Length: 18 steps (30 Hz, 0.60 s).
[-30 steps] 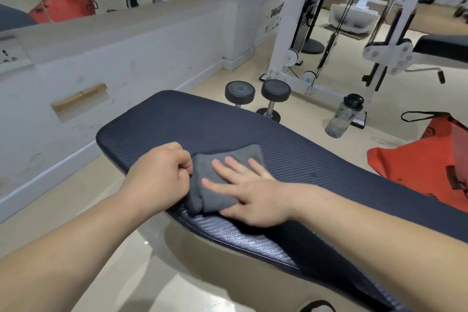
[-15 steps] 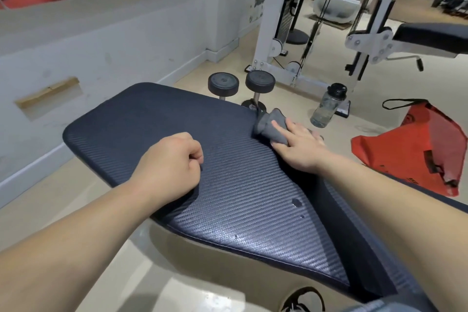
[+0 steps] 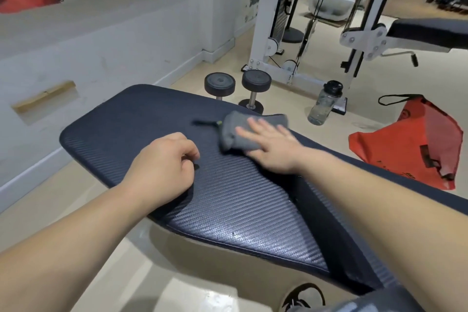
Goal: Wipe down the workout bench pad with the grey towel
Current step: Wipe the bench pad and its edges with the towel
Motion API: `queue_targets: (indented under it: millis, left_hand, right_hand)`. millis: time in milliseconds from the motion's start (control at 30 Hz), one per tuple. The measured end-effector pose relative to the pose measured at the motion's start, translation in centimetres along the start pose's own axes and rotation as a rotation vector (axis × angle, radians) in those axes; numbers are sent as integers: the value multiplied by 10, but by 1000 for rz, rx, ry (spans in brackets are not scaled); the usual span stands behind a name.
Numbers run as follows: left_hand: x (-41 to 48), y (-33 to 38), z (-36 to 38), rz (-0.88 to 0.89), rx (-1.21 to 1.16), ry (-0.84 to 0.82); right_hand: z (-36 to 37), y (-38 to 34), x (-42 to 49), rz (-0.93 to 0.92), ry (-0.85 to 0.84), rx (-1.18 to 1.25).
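The dark blue textured bench pad [image 3: 121, 124] fills the middle of the view. A folded grey towel [image 3: 234, 129] lies on its far side, with a thin dark loop trailing to its left. My right hand [image 3: 271, 149] lies flat on the towel, fingers spread, pressing it onto the pad. My left hand [image 3: 162, 167] rests on the pad's near left part as a loose fist, holding nothing. A few small dark specks sit on the pad near the front edge.
Two black dumbbells [image 3: 238, 86] stand on the floor beyond the pad. A clear water bottle [image 3: 324, 104] is beside a white cable machine [image 3: 276, 20]. A red bag [image 3: 410, 142] lies on the right. A low white wall [image 3: 101, 45] runs along the left. Another bench [image 3: 428, 33] is far right.
My right hand has slid the towel from the pad's near side to its far edge, then back a little toward the middle. The left hand stayed fisted on the pad.
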<state>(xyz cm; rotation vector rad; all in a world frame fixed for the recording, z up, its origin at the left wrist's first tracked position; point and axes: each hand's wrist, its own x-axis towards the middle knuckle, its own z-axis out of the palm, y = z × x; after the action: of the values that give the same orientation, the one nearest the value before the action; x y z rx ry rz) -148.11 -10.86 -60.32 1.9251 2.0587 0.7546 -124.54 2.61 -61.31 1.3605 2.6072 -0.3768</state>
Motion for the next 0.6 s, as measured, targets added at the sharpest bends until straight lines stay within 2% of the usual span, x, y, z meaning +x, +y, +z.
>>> queue_targets:
  millis: [100, 167, 233, 433, 533, 600]
  left_hand:
    - [-4, -2, -6, 6, -18, 24]
    - [-5, -4, -7, 14, -27, 24]
    - [-4, -3, -7, 13, -45, 15]
    - [10, 27, 2, -17, -186, 78]
    - [14, 50, 8, -37, -278, 74]
    - [15, 64, 14, -30, -314, 50]
  right_hand:
    - [0, 27, 1, 231, 31, 41]
    - [2, 19, -4, 253, -11, 28]
    - [4, -3, -15, 179, -64, 7]
    - [18, -68, -98, -302, -242, -52]
    - [21, -59, -123, -382, -218, -136]
    - [19, -39, -124, -356, -195, -120]
